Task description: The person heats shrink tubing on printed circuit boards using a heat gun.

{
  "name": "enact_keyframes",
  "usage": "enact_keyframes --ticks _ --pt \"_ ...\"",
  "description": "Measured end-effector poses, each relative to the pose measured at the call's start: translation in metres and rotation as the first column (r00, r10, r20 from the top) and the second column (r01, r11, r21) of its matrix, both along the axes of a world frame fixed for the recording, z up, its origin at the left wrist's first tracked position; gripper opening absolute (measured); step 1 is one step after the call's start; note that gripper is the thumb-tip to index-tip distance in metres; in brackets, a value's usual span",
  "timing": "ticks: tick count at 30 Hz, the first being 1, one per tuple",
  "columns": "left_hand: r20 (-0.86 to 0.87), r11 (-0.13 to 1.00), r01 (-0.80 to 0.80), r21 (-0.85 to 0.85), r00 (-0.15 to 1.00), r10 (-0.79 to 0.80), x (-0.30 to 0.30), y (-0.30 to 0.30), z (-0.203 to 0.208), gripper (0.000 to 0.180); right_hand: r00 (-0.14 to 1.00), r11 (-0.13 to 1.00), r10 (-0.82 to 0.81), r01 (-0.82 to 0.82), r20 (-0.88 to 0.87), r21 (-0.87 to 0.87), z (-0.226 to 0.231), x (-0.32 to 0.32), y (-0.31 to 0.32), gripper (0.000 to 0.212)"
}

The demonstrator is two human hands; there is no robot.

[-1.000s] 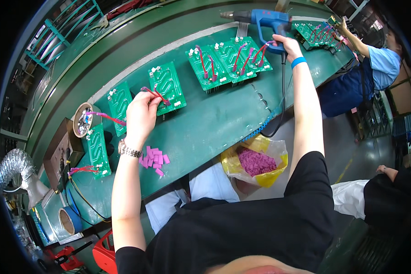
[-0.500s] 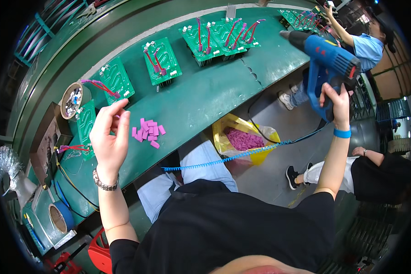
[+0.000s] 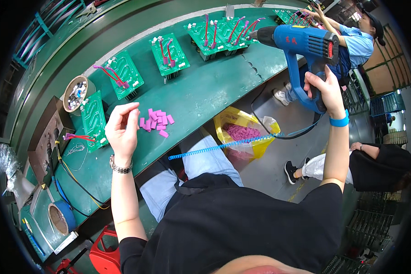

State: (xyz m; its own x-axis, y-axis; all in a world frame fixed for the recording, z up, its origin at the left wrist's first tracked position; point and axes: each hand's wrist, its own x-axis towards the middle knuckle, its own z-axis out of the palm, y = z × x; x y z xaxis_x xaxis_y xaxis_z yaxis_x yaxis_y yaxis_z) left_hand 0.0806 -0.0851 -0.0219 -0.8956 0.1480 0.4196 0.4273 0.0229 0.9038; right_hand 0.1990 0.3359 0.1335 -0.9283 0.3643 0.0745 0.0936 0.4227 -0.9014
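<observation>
A long green surface [image 3: 205, 105] curves across the view (the wide lens does the bending), with a pale strip [image 3: 143, 30] running along its far side and a soft patch of reflected light. A teal metal rack [image 3: 41, 29] stands beyond it at upper left. The floor [image 3: 269, 180] is smooth and grey, crossed by a yellow line [image 3: 298, 190]. A red stool [image 3: 105, 256] sits at lower left. Toward the right are a brown panel [image 3: 392, 61], blue crates [image 3: 388, 112] and dark racks [image 3: 370, 223].
</observation>
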Motion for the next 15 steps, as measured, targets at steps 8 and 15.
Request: enact_keyframes --ticks 8,15 --pt "0.132 0.999 0.007 0.047 0.991 -0.013 -0.001 -0.002 -0.003 0.016 0.997 0.993 -0.06 0.054 0.052 0.104 0.01 -0.005 -0.013 0.03" --pt "0.16 0.998 -0.013 0.055 0.987 0.004 -0.001 -0.001 -0.001 0.015 0.996 0.989 -0.083 0.077 0.045 0.127 0.011 -0.01 -0.02 0.035"
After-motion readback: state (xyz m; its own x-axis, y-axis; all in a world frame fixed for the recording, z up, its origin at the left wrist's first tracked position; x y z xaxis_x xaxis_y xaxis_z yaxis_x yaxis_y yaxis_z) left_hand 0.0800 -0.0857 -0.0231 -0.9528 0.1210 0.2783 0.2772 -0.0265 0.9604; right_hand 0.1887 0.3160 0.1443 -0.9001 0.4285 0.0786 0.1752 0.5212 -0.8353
